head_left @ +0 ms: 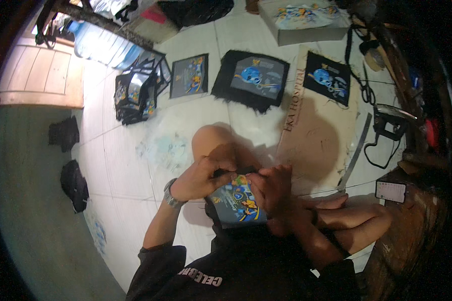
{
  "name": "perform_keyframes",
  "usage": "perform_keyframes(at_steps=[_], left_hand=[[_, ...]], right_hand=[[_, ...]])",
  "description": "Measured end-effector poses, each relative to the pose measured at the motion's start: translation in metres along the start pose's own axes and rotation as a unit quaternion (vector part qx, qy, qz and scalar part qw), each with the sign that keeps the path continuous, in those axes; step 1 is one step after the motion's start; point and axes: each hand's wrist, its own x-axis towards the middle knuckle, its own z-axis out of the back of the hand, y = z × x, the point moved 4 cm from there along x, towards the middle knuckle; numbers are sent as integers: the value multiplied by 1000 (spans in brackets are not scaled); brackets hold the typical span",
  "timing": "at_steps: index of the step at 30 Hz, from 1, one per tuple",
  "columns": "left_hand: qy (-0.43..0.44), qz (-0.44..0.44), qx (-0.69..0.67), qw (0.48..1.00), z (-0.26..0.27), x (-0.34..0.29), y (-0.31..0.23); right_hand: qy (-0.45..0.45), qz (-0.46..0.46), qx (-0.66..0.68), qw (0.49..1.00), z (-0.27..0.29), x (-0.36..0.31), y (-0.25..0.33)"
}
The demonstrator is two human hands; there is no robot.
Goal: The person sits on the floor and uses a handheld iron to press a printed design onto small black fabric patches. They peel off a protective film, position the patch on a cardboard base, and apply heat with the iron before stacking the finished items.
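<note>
The left hand and right hand pinched the printed patch, seemingly unfinished; the stack beyond it was perhaps done.

Here's your left grip, fingers curled in a pinch, and your right grip just beside it, likewise curled; your left forearm slants inward, your right forearm opposite.
</note>
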Motion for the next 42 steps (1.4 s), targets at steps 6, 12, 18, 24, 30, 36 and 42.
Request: perform_keyframes(at_steps=[6,12,18,24,30,36,42], left_hand=[[-267,-48,-128,954,-4,-14,-77],[-293,-20,-476,829,-43,-16,-94],[-248,-32,-540,804,-51,-13,-100],[-248,-30,-439,863,-47,-18,-111],[-294,-52,-390,871,-49,-15,-119],[-293,-54,-410,862,-50,-16,-121],[-306,-59,-395,864,-48,-17,-121]], right_hand=[[-63,-96,101,988,66,27,23],[-135,-129,155,970,106,51,44],[-86,-163,132,974,117,39,44],[-56,-184,160,968,122,36,45],[-69,-209,199,955,122,33,41],[-70,-222,224,946,123,35,40],[-71,-280,270,919,119,37,40]])
